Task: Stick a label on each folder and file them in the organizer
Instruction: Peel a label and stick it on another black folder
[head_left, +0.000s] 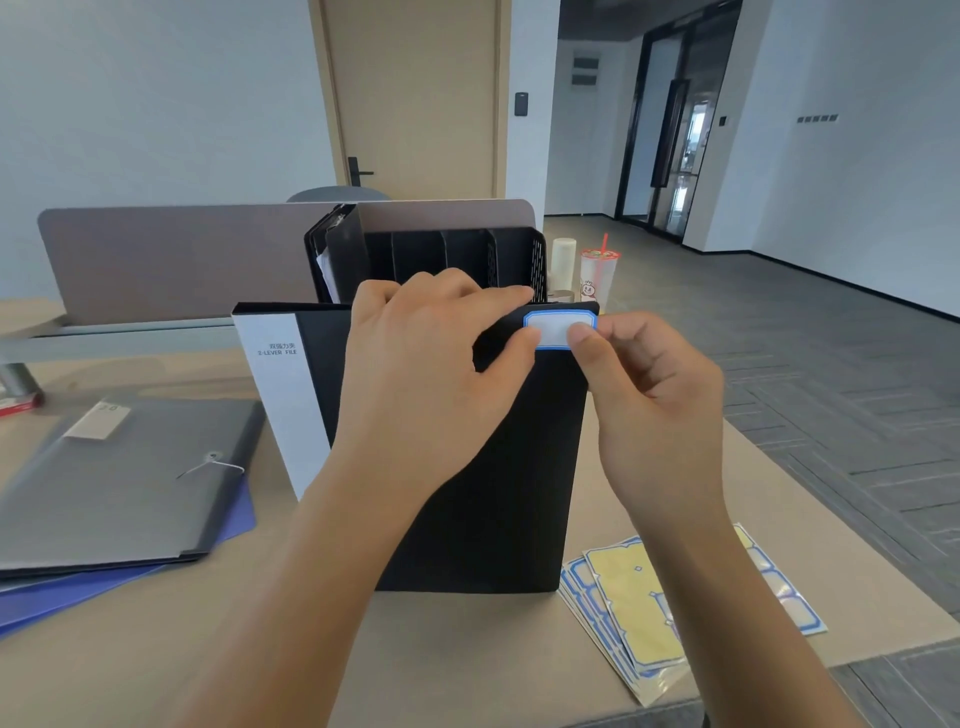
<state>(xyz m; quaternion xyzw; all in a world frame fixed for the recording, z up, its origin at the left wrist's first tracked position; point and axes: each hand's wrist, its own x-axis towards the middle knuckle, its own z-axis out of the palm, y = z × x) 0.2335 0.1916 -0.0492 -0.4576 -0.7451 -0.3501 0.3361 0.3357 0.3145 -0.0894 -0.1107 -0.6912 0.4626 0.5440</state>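
Black folder (483, 467) stands upright at desk (467, 665) centre, long axis vertical, white spine (278, 395) toward 9 o'clock. Left hand (431, 358) grips top edge, thumb on label (558, 330). Right hand (649, 395) pinches label at top corner, 1 o'clock. Organizer (467, 254) just behind, 12 o'clock. Desk edge close at 3 o'clock; label sheets (634, 613) at 5 o'clock. Grey folder (124, 483) lies flat, 9 o'clock.

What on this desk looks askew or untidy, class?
The blue-bordered label sheets lie fanned and skewed near the desk's front edge. The grey string-tie folder sits crooked over a blue folder. Nothing looks spilled or damaged.
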